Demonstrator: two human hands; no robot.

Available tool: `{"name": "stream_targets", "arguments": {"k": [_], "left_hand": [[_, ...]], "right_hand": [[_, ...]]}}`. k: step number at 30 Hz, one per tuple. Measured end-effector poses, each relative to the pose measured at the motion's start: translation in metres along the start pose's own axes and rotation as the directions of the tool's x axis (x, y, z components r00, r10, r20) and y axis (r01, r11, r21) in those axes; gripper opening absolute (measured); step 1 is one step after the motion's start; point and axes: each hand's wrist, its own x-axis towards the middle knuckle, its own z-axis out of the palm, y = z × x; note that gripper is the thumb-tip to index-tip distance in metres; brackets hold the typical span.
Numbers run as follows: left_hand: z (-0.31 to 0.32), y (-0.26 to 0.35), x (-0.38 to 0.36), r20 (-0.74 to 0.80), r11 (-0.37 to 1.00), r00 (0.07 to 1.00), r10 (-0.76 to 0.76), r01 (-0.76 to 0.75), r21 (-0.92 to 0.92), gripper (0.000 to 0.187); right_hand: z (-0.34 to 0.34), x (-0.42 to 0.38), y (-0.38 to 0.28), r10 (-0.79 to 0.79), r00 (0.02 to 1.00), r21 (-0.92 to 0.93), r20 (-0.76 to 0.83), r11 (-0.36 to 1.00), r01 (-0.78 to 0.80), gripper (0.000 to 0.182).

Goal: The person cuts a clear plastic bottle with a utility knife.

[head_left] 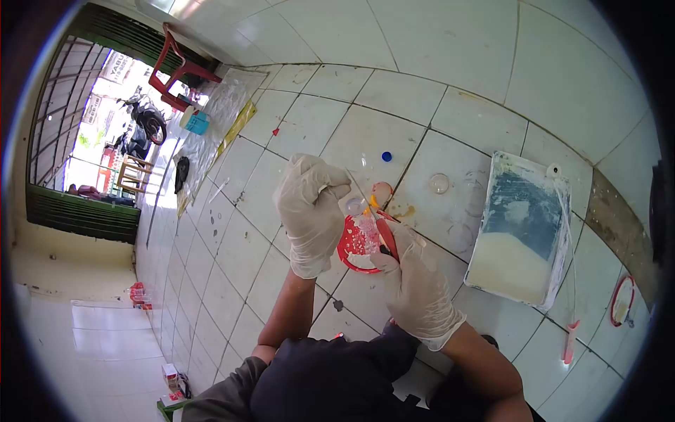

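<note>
Likely tool-handling step: right hand (pixel 418 281) grasping red tool (pixel 389 235), red dish (pixel 360 269) just beside. Left hand (pixel 309 211) clenched, can't tell if holding anything. Next move: steady right grip.

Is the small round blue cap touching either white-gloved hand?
No, the blue cap lies on a pale floor tile, apart from the white-gloved left hand and right hand.
</note>
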Motion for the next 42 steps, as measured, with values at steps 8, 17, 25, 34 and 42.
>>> {"name": "stream_targets", "arguments": {"k": [8,17,25,34,42], "left_hand": [[0.007,0.01,-0.006,0.032,0.96,0.964,0.263,-0.265,0.087,0.02],[0.003,0.005,-0.001,-0.05,0.995,0.995,0.084,-0.086,-0.041,0.022],[-0.002,0.013,-0.007,-0.05,0.996,0.994,0.094,-0.094,-0.004,0.016],[0.004,0.021,-0.013,-0.041,0.999,0.998,0.047,-0.048,-0.012,0.016],[-0.004,0.011,-0.002,-0.065,0.991,0.993,-0.096,0.09,-0.095,0.017]], "right_hand": [[-0.005,0.007,-0.019,-0.011,0.996,-0.111,-0.085,0.994,0.001,0.037],[-0.007,0.0,-0.025,0.109,0.994,-0.016,0.013,0.994,-0.109,0.043],[-0.005,0.003,-0.024,0.077,0.996,-0.061,0.049,0.995,-0.074,0.042],[-0.003,0.005,-0.018,0.005,1.0,-0.119,0.018,0.993,-0.003,0.025],[-0.003,0.01,-0.011,0.048,0.998,-0.312,0.043,0.949,-0.032,0.028]]}}
